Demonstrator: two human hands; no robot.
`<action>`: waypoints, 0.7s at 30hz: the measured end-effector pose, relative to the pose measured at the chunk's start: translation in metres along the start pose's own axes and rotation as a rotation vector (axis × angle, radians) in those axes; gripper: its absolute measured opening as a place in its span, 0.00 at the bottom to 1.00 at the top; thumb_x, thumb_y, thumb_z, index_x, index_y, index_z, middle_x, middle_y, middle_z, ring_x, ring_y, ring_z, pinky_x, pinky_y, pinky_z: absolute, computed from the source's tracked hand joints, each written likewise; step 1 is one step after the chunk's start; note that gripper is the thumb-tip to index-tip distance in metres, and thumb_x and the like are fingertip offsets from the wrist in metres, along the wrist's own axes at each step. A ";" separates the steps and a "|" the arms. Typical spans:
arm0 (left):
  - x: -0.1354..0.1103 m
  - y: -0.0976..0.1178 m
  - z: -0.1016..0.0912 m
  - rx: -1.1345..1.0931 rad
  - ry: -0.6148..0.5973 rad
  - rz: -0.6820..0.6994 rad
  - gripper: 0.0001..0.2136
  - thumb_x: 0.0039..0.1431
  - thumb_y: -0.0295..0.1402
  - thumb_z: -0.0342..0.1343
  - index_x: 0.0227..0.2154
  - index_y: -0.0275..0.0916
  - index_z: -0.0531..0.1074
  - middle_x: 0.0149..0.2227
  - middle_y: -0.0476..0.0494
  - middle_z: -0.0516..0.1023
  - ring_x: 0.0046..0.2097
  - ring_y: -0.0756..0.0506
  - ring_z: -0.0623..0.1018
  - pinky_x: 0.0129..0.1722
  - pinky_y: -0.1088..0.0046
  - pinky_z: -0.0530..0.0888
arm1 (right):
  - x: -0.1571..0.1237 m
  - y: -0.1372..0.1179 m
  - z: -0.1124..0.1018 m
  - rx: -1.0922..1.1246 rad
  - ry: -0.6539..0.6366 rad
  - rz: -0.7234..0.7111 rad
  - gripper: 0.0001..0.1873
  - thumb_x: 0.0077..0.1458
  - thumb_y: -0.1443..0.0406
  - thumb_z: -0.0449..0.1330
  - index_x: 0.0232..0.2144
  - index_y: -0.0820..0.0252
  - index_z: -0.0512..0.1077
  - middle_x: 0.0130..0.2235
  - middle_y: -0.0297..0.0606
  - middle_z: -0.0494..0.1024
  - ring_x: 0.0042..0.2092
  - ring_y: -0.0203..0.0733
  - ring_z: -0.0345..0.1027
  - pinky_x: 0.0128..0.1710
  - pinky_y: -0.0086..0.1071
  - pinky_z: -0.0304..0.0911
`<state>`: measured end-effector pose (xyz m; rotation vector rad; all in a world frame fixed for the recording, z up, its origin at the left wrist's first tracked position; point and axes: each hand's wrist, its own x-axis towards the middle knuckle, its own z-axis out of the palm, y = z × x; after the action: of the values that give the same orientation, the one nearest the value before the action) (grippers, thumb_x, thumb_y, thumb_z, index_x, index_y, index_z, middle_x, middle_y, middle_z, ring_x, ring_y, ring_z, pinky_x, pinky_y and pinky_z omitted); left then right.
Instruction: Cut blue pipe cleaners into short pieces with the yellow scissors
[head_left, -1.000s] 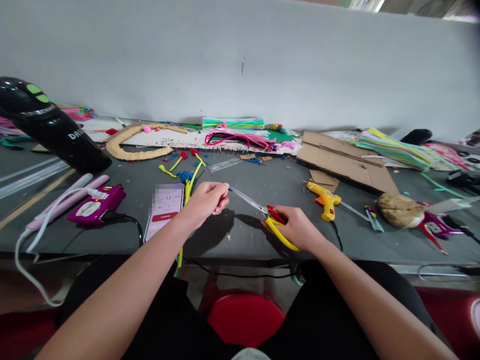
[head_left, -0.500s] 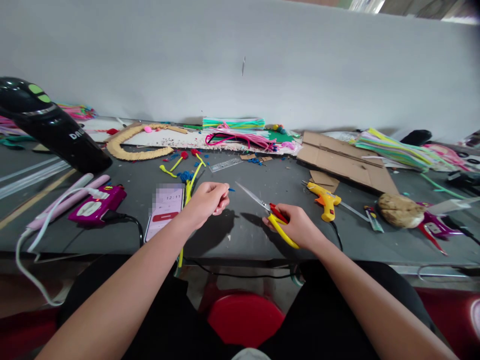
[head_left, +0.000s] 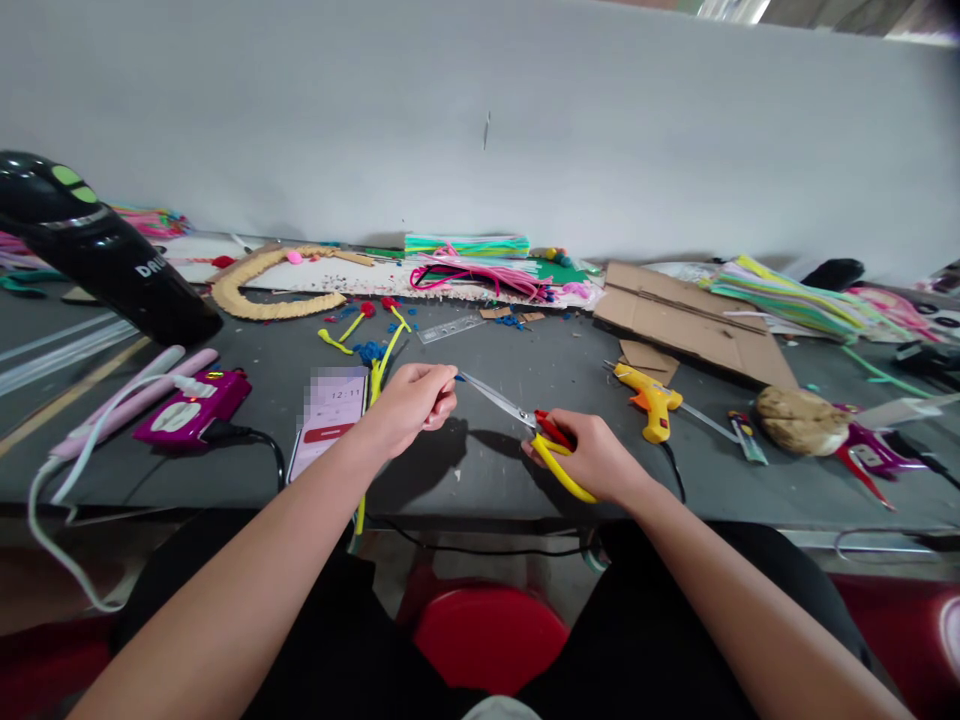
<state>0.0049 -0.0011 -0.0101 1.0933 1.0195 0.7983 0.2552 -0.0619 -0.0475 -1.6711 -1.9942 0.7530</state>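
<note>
Grey surface (head_left: 487,480), near its front edge, between phone (head_left: 330,420) and glue gun (head_left: 651,398): my left hand (head_left: 411,400) pinches a blue bit (head_left: 458,377), right hand (head_left: 596,458) grips scissors (head_left: 517,410).

A phone (head_left: 330,420) is laid flat on the grey table (head_left: 712,480), with a pink power strip (head_left: 191,408) just beside it and a black device (head_left: 105,255) set behind that. A yellow glue gun (head_left: 651,398) is placed near cardboard (head_left: 690,320), and a brown lump (head_left: 799,420) is seen beyond it. Pipe cleaners (head_left: 480,268) and a ruler (head_left: 450,329) are spread near the wall.
</note>
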 end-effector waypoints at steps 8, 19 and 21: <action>0.000 0.001 -0.001 -0.042 -0.015 -0.026 0.19 0.66 0.32 0.50 0.18 0.39 0.55 0.16 0.53 0.58 0.17 0.57 0.57 0.18 0.79 0.52 | 0.000 0.001 0.001 -0.040 0.021 -0.042 0.19 0.51 0.55 0.64 0.23 0.57 0.58 0.22 0.26 0.61 0.27 0.33 0.47 0.26 0.29 0.45; -0.001 0.001 -0.001 -0.063 -0.027 -0.034 0.19 0.66 0.32 0.50 0.18 0.39 0.55 0.16 0.53 0.59 0.17 0.57 0.58 0.17 0.80 0.52 | 0.003 0.002 0.001 -0.066 0.017 -0.034 0.16 0.53 0.59 0.60 0.23 0.58 0.59 0.22 0.26 0.59 0.27 0.33 0.45 0.26 0.30 0.43; -0.001 0.001 0.000 -0.073 -0.028 -0.040 0.19 0.66 0.32 0.50 0.18 0.39 0.56 0.16 0.53 0.59 0.16 0.57 0.58 0.17 0.80 0.53 | 0.003 0.004 0.002 -0.064 0.018 -0.035 0.15 0.52 0.60 0.60 0.22 0.58 0.58 0.22 0.26 0.58 0.28 0.33 0.45 0.26 0.30 0.43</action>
<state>0.0044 -0.0014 -0.0091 1.0163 0.9791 0.7797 0.2565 -0.0583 -0.0512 -1.6684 -2.0497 0.6668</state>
